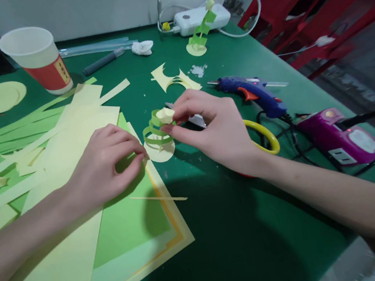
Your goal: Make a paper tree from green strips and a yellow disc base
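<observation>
Green desk: right fingers pinch the star atop a paper spiral; left fingers curl beside it, grip unclear.

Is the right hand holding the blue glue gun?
No, the right hand pinches a small pale paper star, while the blue glue gun lies on the green table.

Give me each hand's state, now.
Left hand: curled, fingertips at the edge of the round paper base; grip cannot be told.
Right hand: closed, pinching the pale paper star above the green spiral.
</observation>
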### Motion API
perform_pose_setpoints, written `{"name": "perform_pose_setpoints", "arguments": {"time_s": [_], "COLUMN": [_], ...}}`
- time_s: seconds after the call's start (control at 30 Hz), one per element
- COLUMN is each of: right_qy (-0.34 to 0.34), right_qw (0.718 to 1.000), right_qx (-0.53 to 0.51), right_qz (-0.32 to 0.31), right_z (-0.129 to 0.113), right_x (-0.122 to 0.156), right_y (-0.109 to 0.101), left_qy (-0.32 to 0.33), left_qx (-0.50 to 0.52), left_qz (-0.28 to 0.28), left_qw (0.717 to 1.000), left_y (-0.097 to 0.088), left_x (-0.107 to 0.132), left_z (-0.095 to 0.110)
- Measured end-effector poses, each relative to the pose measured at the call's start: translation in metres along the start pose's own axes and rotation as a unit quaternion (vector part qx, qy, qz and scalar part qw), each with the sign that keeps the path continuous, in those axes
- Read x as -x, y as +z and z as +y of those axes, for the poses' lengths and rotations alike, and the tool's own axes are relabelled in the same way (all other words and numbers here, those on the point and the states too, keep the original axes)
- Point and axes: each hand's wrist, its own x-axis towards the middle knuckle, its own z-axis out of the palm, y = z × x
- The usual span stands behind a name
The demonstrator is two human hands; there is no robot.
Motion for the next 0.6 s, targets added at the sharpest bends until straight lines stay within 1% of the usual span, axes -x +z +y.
{"name": "perform_pose_setpoints", "arguments": {"time_s": [0.1,0.27,0.43,0.5,0.6], "right_qy": [0.002,0.008,-0.014,-0.023,-0.026], "right_qw": [1.0,1.0,1.0,1.0,0.999], "right_qx": [-0.004,0.011,0.013,0.004,-0.013], "right_qz": [0.0,-0.008,-0.01,-0.012,-0.018], "right_z": [-0.001,-0.004,0.001,0.003,0.005], "right_x": [0.0,-0.004,-0.005,-0.005,-0.004], "right_y": [-0.002,-0.011,-0.012,-0.01,-0.008], "left_qy": [0.007,-0.03,-0.012,-0.03,-0.062], "left_qx": [0.013,0.02,0.022,0.028,0.044], "left_qz": [0.022,0.04,0.079,0.085,0.081], "left_qw": [1.0,0.999,0.997,0.996,0.994], "left_y": [0.001,-0.001,-0.001,0.001,0.005], "left_x": [0.001,0.001,-0.004,-0.008,-0.015], "left_z": [-0.001,0.0,0.001,0.002,0.003]}}
